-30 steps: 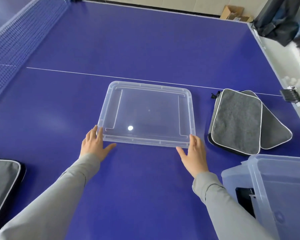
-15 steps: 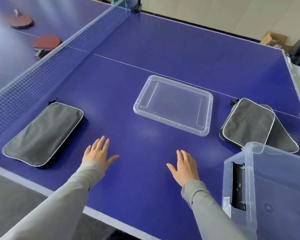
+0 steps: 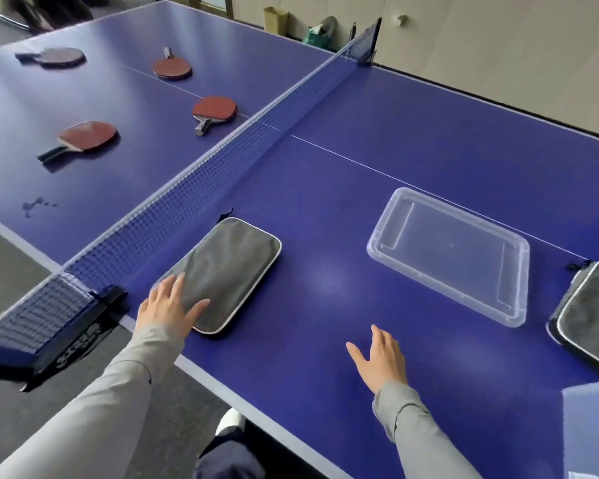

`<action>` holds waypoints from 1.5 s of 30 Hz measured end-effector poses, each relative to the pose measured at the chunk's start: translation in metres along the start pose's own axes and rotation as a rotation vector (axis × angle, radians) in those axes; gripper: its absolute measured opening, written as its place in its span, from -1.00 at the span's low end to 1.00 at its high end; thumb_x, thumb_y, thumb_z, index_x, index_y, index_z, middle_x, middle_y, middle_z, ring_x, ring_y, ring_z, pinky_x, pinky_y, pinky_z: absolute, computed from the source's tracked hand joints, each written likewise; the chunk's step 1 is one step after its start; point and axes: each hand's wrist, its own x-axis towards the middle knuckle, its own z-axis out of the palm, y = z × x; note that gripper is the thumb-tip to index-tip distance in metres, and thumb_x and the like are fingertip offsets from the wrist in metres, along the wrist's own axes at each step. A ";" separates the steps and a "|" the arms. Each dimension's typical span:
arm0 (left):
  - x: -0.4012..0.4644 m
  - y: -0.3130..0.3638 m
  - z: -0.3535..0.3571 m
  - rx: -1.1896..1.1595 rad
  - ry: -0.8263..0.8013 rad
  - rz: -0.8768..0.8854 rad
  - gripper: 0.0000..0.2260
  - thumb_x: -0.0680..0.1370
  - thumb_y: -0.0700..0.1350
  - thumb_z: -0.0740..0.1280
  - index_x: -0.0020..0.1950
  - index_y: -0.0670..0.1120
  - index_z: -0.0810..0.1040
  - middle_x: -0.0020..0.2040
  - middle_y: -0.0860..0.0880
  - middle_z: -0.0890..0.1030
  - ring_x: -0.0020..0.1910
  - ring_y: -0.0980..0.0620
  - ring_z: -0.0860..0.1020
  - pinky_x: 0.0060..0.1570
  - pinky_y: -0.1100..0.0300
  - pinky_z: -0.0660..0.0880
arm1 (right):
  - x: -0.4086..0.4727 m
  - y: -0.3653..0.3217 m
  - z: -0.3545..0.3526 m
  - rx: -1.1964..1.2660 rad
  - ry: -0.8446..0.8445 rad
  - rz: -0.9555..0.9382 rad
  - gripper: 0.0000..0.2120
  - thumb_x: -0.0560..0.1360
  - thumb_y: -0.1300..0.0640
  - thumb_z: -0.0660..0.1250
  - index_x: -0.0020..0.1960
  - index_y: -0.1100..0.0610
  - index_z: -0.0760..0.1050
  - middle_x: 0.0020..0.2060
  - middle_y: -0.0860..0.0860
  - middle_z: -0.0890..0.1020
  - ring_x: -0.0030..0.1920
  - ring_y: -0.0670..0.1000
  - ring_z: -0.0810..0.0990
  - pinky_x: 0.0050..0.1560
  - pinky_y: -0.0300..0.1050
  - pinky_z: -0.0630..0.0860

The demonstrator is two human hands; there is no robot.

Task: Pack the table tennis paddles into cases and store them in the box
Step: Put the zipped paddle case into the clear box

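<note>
A grey paddle case (image 3: 227, 271) with white piping lies flat near the net. My left hand (image 3: 166, 305) rests with spread fingers on its near corner. My right hand (image 3: 381, 361) hovers open over the blue table, holding nothing. The clear box lid (image 3: 450, 254) lies upside down to the right. Another grey case (image 3: 592, 316) sits at the right edge. A corner of the clear box (image 3: 588, 433) shows at bottom right. Several red paddles lie beyond the net, the nearest ones being paddle (image 3: 215, 110) and paddle (image 3: 83, 136).
The net (image 3: 222, 157) crosses the table diagonally, its clamp (image 3: 80, 326) just left of my left hand. The table's near edge (image 3: 256, 406) runs under my forearms. A cardboard box (image 3: 275, 19) and a green bag (image 3: 319, 36) stand by the far wall.
My view swung left, bringing the net and paddles into sight. My left hand moved from the bare table onto the grey case. The lid stays where it was set down.
</note>
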 end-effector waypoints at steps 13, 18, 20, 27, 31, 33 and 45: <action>0.141 -0.048 0.007 -0.421 -0.405 -0.089 -0.29 0.44 0.21 0.35 0.49 -0.05 0.21 0.35 -0.11 0.39 0.32 -0.08 0.39 0.34 0.02 0.31 | 0.040 -0.189 0.053 0.419 -0.051 0.185 -0.32 0.52 -0.20 0.21 0.49 0.15 0.15 0.41 0.06 0.31 0.43 0.06 0.20 0.41 0.03 0.23; 0.166 -0.037 0.021 -0.454 -0.509 -0.097 -0.27 0.38 0.24 0.40 0.43 -0.06 0.30 0.31 -0.07 0.39 0.26 -0.07 0.42 0.26 0.09 0.32 | 0.063 -0.223 0.064 0.530 -0.088 0.237 -0.33 0.51 -0.18 0.25 0.46 0.19 0.20 0.35 0.09 0.33 0.39 0.09 0.27 0.40 0.03 0.25; 0.171 -0.033 0.025 -0.434 -0.544 -0.110 -0.27 0.34 0.27 0.42 0.40 -0.03 0.32 0.29 -0.05 0.38 0.23 -0.09 0.43 0.22 0.06 0.34 | 0.070 -0.231 0.067 0.566 -0.104 0.236 -0.36 0.50 -0.18 0.27 0.41 0.19 0.27 0.31 0.10 0.35 0.36 0.10 0.29 0.39 0.03 0.26; 0.174 -0.035 0.031 -0.550 -0.560 -0.159 -0.31 0.28 0.19 0.51 0.31 -0.01 0.36 0.12 0.01 0.51 0.02 -0.03 0.51 0.09 0.08 0.43 | 0.074 -0.245 0.074 0.737 -0.100 0.260 -0.53 0.49 -0.07 0.34 0.24 0.20 0.34 0.20 0.09 0.39 0.26 0.11 0.41 0.30 -0.02 0.34; 0.170 -0.032 0.028 -0.676 -0.549 -0.218 -0.41 0.32 0.07 0.53 0.25 -0.01 0.37 -0.16 0.12 0.48 -0.22 0.14 0.48 -0.18 0.19 0.40 | 0.071 -0.246 0.071 0.823 -0.095 0.274 -0.53 0.50 -0.02 0.34 0.29 0.18 0.32 0.24 0.11 0.39 0.26 0.10 0.42 0.33 0.03 0.35; 0.165 -0.031 0.026 -0.743 -0.542 -0.235 -0.48 0.33 0.02 0.53 0.19 -0.01 0.38 -0.09 0.07 0.52 -0.21 0.13 0.50 -0.27 0.21 0.41 | 0.069 -0.245 0.066 0.851 -0.089 0.268 -0.54 0.51 0.01 0.34 0.31 0.17 0.31 0.25 0.12 0.39 0.26 0.11 0.42 0.33 0.06 0.36; 0.137 0.012 -0.022 -1.038 -0.778 -0.184 -0.51 0.24 -0.19 0.58 0.12 -0.16 0.54 -0.14 -0.11 0.65 -0.35 -0.01 0.64 -0.47 0.25 0.52 | 0.038 -0.210 0.009 0.900 -0.001 0.136 -0.51 0.53 0.00 0.31 0.39 0.09 0.27 0.25 -0.02 0.39 0.23 -0.05 0.40 0.27 -0.13 0.34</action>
